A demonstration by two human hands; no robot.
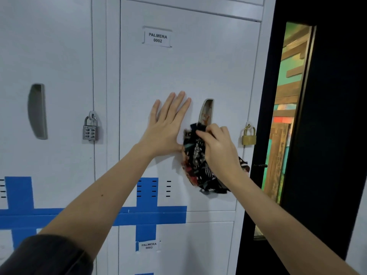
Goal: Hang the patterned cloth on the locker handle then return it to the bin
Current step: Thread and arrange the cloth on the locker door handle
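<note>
The patterned cloth (195, 161), dark with red and white prints, hangs bunched against the white locker door labelled PALMERA 0002. Its top edge reaches into the lower end of the recessed locker handle (207, 111). My right hand (217, 147) pinches the cloth's upper part just below the handle. My left hand (168, 124) lies flat and open on the door, left of the handle, its thumb side touching the cloth. The bin is not in view.
A brass padlock (248, 135) hangs right of the handle. The neighbouring locker on the left has its own recessed handle (37, 111) and a grey combination padlock (90, 128). Blue tape (147, 213) crosses the doors below. A dark door frame (325, 135) stands at right.
</note>
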